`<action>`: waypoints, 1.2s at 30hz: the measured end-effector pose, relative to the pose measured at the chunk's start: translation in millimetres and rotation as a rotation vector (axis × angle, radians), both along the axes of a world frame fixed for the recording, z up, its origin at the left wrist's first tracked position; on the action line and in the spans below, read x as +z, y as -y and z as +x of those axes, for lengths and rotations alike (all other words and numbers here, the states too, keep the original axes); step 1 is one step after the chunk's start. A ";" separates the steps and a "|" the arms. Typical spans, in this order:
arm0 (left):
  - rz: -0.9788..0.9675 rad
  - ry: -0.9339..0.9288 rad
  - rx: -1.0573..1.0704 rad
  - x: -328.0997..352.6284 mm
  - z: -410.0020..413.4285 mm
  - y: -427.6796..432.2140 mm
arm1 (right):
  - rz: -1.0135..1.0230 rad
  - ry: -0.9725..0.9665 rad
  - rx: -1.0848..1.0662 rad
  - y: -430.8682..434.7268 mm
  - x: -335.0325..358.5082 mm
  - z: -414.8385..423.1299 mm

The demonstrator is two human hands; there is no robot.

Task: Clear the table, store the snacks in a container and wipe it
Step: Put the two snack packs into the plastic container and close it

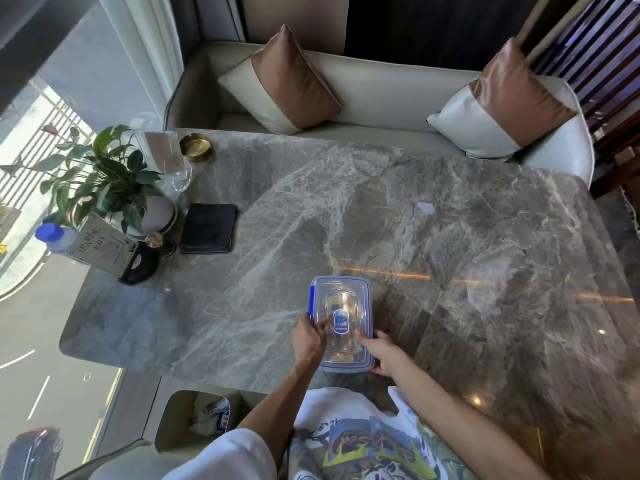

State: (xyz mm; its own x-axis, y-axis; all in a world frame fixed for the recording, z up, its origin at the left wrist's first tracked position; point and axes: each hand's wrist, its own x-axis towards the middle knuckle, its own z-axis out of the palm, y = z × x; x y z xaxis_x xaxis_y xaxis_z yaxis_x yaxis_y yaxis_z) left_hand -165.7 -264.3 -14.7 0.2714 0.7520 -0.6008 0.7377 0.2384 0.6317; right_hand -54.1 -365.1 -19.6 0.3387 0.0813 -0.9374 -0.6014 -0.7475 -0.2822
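A clear plastic container with a blue-rimmed lid and blue side clips sits on the grey marble table, near its front edge. Snack packets show faintly through the lid. My left hand rests on the container's left side, fingers over the lid by the blue clip. My right hand holds the near right corner. A folded dark cloth lies flat at the table's left.
At the left edge stand a potted plant, a blue-capped water bottle, a menu card, a glass holder and a brass ashtray. A bin with wrappers sits below the table. A cushioned sofa lies beyond.
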 end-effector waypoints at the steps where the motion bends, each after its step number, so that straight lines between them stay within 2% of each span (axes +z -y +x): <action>1: -0.003 0.006 -0.001 -0.5 -0.1 -0.3 | 0.005 0.000 0.001 0.1 0.1 0.1; 9: -0.003 0.026 -0.010 -0.4 -2.9 1.8 | 0.124 0.118 0.074 8.6 -5.1 6.5; 16: -0.029 0.051 -0.027 -0.7 -2.8 -2.0 | 0.187 0.283 -0.039 4.9 -5.8 -4.9; 19: -0.003 0.027 -0.048 -2.6 -3.7 -2.2 | 0.181 0.374 -0.076 2.1 -4.5 -8.7; 27: -0.002 0.005 -0.080 -2.7 -4.1 -3.5 | 0.137 0.515 0.042 3.8 -4.8 -18.9; 33: -0.131 0.021 -0.021 -0.9 -6.2 -5.9 | 0.160 0.607 0.090 -4.7 1.3 -15.5; 36: -0.336 0.151 0.126 -2.3 -12.0 -9.8 | 0.167 0.607 0.194 -12.3 5.1 -7.8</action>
State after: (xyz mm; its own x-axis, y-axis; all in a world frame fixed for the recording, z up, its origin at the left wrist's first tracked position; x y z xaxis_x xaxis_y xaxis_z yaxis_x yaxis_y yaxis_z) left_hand -177.7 -254.4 -17.0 0.2936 0.5532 -0.7796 0.5938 0.5336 0.6022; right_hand -61.9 -352.9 -14.6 0.7678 0.3220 -0.5539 -0.1577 -0.7429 -0.6505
